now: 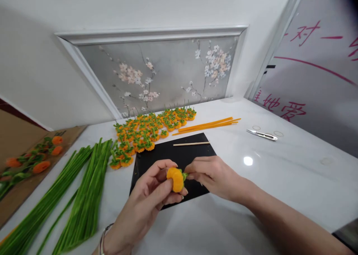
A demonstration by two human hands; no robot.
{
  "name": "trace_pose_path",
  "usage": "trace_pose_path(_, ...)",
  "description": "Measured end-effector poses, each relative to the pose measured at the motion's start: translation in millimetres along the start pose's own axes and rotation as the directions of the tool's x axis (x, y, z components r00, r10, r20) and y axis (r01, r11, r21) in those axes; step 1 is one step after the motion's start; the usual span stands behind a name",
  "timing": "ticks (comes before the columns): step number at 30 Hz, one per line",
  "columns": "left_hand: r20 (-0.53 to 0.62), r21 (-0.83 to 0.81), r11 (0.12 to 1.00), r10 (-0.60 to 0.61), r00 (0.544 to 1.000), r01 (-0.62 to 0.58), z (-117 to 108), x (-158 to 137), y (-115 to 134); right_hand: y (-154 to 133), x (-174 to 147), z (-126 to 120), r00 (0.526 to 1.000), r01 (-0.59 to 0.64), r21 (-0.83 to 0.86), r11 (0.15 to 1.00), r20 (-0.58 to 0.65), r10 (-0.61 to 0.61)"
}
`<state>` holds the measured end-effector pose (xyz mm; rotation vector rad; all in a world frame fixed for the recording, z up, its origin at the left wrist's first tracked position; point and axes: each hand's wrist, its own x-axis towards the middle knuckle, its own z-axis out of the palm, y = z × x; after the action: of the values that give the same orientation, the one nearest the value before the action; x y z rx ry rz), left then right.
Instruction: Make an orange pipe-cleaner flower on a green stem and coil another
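Between my two hands is an orange pipe-cleaner flower (176, 179) with a green base, held above a black mat (165, 154). My left hand (152, 193) grips the orange head, thumb on the near side and fingers behind it. At the flower's green stem, my right hand (211, 174) pinches with thumb and forefinger; its fingertips partly cover the stem. A thin wooden stick (191, 144) lies on the mat's far part. Many similar orange flowers (148, 126) with green stems stand head down in rows beyond the mat.
Green pipe cleaners (86, 195) lie in bundles at the left. Orange pipe cleaners (207, 126) rest behind the mat, and thread snips (262, 135) lie to the right on the white table (279, 169). Orange-red flowers (41, 167) sit on cardboard at far left. A framed wall panel (173, 75) stands behind.
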<state>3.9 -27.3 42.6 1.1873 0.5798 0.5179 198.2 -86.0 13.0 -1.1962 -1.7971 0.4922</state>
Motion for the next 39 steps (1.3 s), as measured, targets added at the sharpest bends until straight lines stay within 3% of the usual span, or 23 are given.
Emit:
trace_pose_path(3,-0.035,-0.047,0.998,0.033,0.999,-0.035,0,1,-2,-4,-1,6,0.976,-0.214,0.314,0.925,0.048,0.210)
trace_pose_path(5,-0.093,-0.031,0.996,0.078,0.993,-0.081,-1,3,-5,-7,-1,8,0.943,-0.328,0.532,0.781,0.135,0.304)
trace_pose_path(8,-0.154,0.029,0.990,0.141,0.978,-0.138,-2,5,-7,-9,-1,11,0.918,-0.379,0.729,0.570,0.218,0.330)
trace_pose_path(12,-0.167,0.170,0.971,0.197,0.966,-0.168,-2,6,-8,-10,-2,12,0.916,-0.362,0.865,0.348,0.262,0.303)
trace_pose_path(17,-0.162,0.320,0.921,0.284,0.945,-0.222,-2,8,-13,-13,-5,11,0.897,-0.393,0.916,0.080,0.362,0.253)
trace_pose_path(21,-0.145,0.395,0.875,0.361,0.921,-0.281,-2,9,-19,-13,-7,12,0.863,-0.447,0.894,-0.022,0.437,0.254)
trace_pose_path(23,-0.140,0.407,0.864,0.381,0.914,-0.298,-2,9,-21,-13,-8,13,0.849,-0.464,0.886,-0.010,0.448,0.279)
trace_pose_path(26,-0.130,0.419,0.848,0.409,0.903,-0.324,-1,8,-21,-14,-8,18,0.840,-0.483,0.872,0.082,0.436,0.322)
trace_pose_path(33,-0.131,0.601,0.728,0.496,0.858,-0.329,0,6,-14,-29,-7,27,0.884,-0.463,0.750,0.473,0.350,0.312)
trace_pose_path(36,-0.142,0.585,0.741,0.494,0.858,-0.330,1,3,-7,-37,-5,25,0.909,-0.417,0.664,0.620,0.305,0.284)
trace_pose_path(39,-0.108,0.549,0.753,0.495,0.862,-0.363,3,0,0,-42,-3,21,0.925,-0.378,0.592,0.712,0.274,0.263)
